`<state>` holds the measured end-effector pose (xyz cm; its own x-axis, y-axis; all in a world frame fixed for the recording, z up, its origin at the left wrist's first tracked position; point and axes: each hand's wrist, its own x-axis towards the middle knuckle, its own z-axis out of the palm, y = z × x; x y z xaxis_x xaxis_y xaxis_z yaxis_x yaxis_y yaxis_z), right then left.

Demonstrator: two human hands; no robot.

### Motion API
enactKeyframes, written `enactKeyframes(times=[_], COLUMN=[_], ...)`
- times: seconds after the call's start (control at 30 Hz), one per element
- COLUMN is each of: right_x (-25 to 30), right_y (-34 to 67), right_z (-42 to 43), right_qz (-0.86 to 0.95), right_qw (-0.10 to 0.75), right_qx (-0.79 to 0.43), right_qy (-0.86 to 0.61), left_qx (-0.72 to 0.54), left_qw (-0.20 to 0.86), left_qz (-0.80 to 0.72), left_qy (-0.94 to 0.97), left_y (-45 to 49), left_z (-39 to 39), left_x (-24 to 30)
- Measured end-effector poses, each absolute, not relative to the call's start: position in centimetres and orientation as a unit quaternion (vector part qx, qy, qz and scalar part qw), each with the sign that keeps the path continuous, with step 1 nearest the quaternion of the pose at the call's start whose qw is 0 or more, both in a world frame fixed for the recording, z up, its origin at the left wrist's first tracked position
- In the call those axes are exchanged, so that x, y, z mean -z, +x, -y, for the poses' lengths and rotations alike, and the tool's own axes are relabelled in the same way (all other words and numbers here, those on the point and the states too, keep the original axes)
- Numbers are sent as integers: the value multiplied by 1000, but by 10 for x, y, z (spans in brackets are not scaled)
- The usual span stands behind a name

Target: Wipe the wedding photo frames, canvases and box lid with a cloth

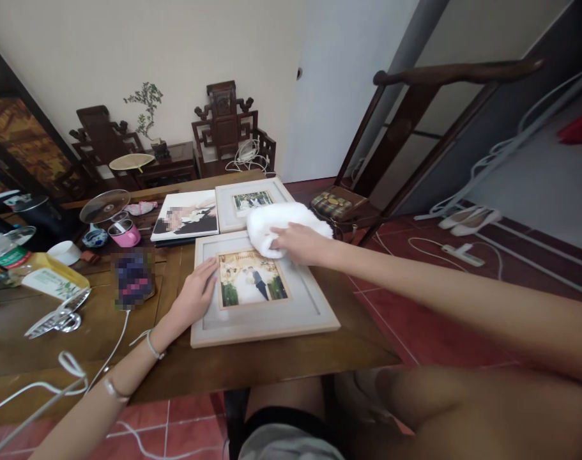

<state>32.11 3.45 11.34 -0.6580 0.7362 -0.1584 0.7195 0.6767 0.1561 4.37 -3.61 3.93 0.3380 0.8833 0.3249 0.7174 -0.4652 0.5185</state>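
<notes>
Over the far edge of the near wedding-photo frame (pixel 253 279), our right hand (pixel 298 245) has its grip clamped on a fluffy white cloth (pixel 291 220). Our left hand (pixel 195 295) lies flat, fingers extended, on the frame's left border. We'd best steady it against the bench (pixel 252 369), wiping with light, even strokes.

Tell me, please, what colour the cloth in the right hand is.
The cloth in the right hand is white, best seen in the head view.
</notes>
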Motion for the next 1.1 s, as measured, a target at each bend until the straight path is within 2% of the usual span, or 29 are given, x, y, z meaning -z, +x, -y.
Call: enactKeyframes(times=[0.3, 0.53, 0.77, 0.87, 1.0, 1.1], right_x=[-129, -167, -182, -180, -175, -168], right_y=[347, 334, 331, 342, 367, 392], right_z=[8, 66, 77, 65, 43, 26], right_qz=[-901, -898, -896, -905, -923, -918], right_qw=[157, 233, 168, 112, 28, 9], right_qx=[-5, 149, 316, 310, 188, 95], right_qy=[403, 341, 263, 270, 335, 386], left_qx=[-306, -302, -366, -421, -484, -483], left_qw=[126, 114, 110, 224, 441, 512], left_qz=[-485, -492, -535, -568, -597, -589], left_qy=[809, 809, 753, 671, 463, 396], left_y=[53, 65, 64, 59, 54, 54], left_z=[28, 29, 33, 27, 18, 16], left_x=[-32, -38, -42, -36, -38, -47])
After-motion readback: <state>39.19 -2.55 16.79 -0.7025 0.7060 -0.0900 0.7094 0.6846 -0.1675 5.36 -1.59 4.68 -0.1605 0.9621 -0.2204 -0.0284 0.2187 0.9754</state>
